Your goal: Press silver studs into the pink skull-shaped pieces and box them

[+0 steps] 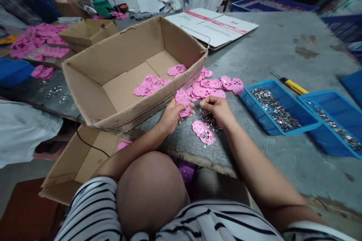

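My left hand (169, 118) grips a pink plastic plate (182, 102) with moulded outlines, tilted up near the cardboard box's front wall. Just to its right, my right hand (217, 109) has thumb and fingertips pinched together; whatever is between them is too small to make out. Beneath that hand lies a pile of small shiny metal pieces (208, 119). A second pink plate (203, 132), with a few metal pieces on it, rests on the table nearer to me. Behind both hands is a heap of pink plates (207, 87).
A large open cardboard box (113, 101) holds several pink plates. Two blue trays (285, 132) of metal pieces stand at right, beside a yellow-handled tool (295, 86). A flattened white carton (215, 26) lies behind. Another cardboard box (85, 158) sits below the table edge at left.
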Demonstrator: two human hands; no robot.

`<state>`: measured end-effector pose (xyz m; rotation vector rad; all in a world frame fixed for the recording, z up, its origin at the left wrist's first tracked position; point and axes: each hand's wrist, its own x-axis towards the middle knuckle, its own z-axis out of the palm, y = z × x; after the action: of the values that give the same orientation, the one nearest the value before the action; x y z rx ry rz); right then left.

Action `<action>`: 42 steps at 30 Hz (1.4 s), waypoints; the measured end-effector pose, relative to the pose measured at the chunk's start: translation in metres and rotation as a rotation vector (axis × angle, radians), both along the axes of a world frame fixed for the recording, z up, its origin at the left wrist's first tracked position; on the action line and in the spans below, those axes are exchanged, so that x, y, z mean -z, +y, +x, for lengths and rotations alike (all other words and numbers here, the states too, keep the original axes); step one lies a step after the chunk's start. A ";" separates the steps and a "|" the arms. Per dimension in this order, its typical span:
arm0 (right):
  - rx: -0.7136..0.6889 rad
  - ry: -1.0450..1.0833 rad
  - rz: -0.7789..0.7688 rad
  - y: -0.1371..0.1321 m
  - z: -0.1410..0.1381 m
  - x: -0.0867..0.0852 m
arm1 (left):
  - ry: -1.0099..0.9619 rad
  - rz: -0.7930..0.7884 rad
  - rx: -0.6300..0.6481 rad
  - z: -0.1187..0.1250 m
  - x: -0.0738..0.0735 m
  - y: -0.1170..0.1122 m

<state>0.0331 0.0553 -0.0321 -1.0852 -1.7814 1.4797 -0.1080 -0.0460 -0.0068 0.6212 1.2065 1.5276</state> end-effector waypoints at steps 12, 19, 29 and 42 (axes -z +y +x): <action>-0.073 -0.659 0.593 0.002 -0.003 -0.008 | 0.020 -0.002 0.001 0.000 0.000 0.001; 0.027 -0.794 0.608 0.012 0.015 -0.016 | 0.012 0.007 -0.014 -0.003 -0.001 -0.002; -0.098 -0.910 0.741 0.002 0.000 -0.011 | 0.009 0.010 -0.004 -0.004 -0.002 -0.002; -0.187 -0.870 0.757 -0.008 -0.007 -0.011 | 0.010 0.022 -0.044 -0.005 -0.002 -0.001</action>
<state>0.0258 0.0474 -0.0210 -1.2236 -2.7460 0.2484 -0.1130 -0.0473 -0.0043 0.6214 1.2194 1.5777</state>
